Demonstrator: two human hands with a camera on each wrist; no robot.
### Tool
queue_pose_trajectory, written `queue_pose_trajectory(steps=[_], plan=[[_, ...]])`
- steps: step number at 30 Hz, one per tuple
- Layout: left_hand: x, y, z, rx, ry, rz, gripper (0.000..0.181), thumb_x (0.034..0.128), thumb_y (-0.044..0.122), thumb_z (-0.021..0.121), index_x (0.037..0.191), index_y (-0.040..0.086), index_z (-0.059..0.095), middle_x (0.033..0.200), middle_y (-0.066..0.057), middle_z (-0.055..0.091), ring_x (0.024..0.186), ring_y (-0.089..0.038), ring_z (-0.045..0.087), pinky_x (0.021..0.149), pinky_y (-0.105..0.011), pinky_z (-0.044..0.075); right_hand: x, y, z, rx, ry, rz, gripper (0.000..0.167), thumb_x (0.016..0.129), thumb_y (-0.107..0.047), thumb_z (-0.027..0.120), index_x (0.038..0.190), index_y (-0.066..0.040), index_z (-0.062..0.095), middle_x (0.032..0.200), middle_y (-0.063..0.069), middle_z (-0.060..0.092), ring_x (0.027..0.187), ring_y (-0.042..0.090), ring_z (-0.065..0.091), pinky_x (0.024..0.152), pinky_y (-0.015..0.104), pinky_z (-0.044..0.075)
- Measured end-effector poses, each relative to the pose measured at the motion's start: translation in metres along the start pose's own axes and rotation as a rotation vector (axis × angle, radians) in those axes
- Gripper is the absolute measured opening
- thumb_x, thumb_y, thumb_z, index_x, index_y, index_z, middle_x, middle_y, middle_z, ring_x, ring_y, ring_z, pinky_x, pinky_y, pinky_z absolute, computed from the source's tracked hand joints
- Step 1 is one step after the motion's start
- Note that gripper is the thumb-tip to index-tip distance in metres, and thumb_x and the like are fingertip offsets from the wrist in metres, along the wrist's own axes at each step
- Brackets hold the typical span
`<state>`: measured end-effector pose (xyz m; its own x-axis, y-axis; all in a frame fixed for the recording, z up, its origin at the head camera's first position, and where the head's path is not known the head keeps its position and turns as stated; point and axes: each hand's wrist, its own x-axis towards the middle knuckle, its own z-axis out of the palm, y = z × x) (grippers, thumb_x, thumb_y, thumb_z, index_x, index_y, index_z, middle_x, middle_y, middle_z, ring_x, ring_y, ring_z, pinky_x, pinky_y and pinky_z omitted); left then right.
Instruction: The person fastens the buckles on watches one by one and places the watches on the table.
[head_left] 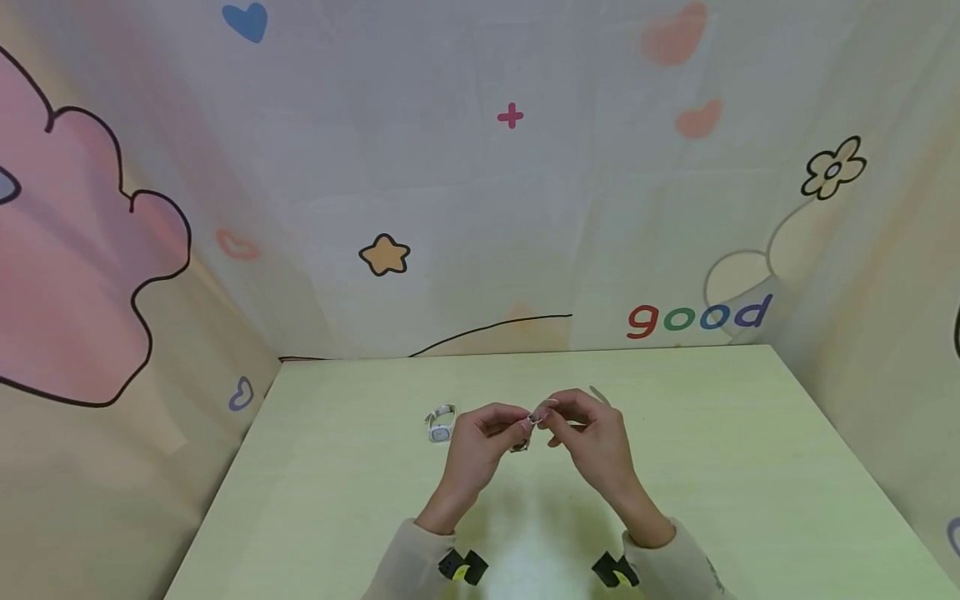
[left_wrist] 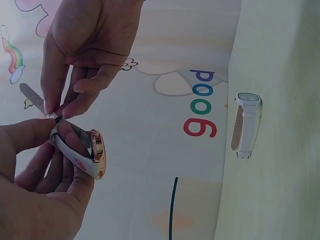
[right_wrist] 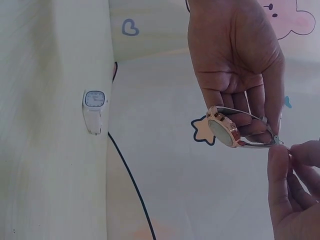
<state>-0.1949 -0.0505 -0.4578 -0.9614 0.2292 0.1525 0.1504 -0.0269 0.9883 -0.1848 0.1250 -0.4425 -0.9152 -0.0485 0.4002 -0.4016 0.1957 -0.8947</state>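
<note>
A wristwatch (right_wrist: 224, 131) with a rose-gold case and a pale strap is held up between both hands, its strap bent into a loop. My left hand (head_left: 480, 437) pinches the strap near the buckle, with the case hanging by its fingers. The right hand (head_left: 592, 437) meets it and pinches the strap at the same joint between thumb and fingertips. In the left wrist view the strap's free tail (left_wrist: 32, 96) sticks out past the right fingertips. The fingers partly hide the buckle.
A second watch, white with a squarish face (head_left: 441, 433), stands on the pale green table (head_left: 337, 500) just left of the left hand. Behind the table hangs a printed cloth backdrop (head_left: 450, 167), and more cloth encloses both sides.
</note>
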Motion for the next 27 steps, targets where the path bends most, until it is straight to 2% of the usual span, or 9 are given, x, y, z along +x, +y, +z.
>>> queue_pose_trajectory(steps=[7,14,22,27], plan=[[-0.0006,0.0002,0.0003,-0.002,0.011,0.0,0.019,0.0915,0.018,0.07,0.102,0.002,0.072,0.095,-0.021,0.071,0.076,-0.013,0.066,0.074,-0.026,0.057,-0.0008,0.0034,-0.0009,0.038,-0.013,0.0,0.007,0.091,-0.01,0.069,0.097,-0.005,0.069,0.092,0.014,0.069,0.078,0.009,0.07,0.061,0.031,0.06],[0.0001,-0.0004,-0.001,0.013,0.006,0.003,0.018,0.0916,0.017,0.07,0.103,0.002,0.072,0.098,-0.026,0.07,0.077,-0.015,0.067,0.074,-0.026,0.057,-0.001,0.0046,0.0,0.059,-0.03,0.003,0.009,0.093,-0.009,0.067,0.099,-0.003,0.067,0.094,0.016,0.069,0.08,0.01,0.07,0.063,0.031,0.06],[0.0007,-0.0005,-0.0017,0.013,0.012,-0.023,0.017,0.0913,0.018,0.07,0.103,0.005,0.073,0.1,-0.021,0.072,0.078,-0.015,0.068,0.074,-0.026,0.057,-0.0021,0.0022,0.002,0.054,-0.036,0.024,0.01,0.093,-0.008,0.066,0.101,-0.003,0.065,0.096,0.015,0.068,0.081,0.01,0.069,0.062,0.031,0.06],[0.0002,0.0002,-0.0009,-0.014,0.027,-0.038,0.017,0.0903,0.018,0.072,0.101,0.004,0.073,0.093,-0.012,0.073,0.076,-0.013,0.067,0.073,-0.027,0.057,-0.0028,0.0032,0.003,0.051,-0.033,0.024,0.009,0.093,-0.009,0.067,0.1,-0.004,0.066,0.095,0.015,0.069,0.082,0.01,0.069,0.062,0.03,0.06]])
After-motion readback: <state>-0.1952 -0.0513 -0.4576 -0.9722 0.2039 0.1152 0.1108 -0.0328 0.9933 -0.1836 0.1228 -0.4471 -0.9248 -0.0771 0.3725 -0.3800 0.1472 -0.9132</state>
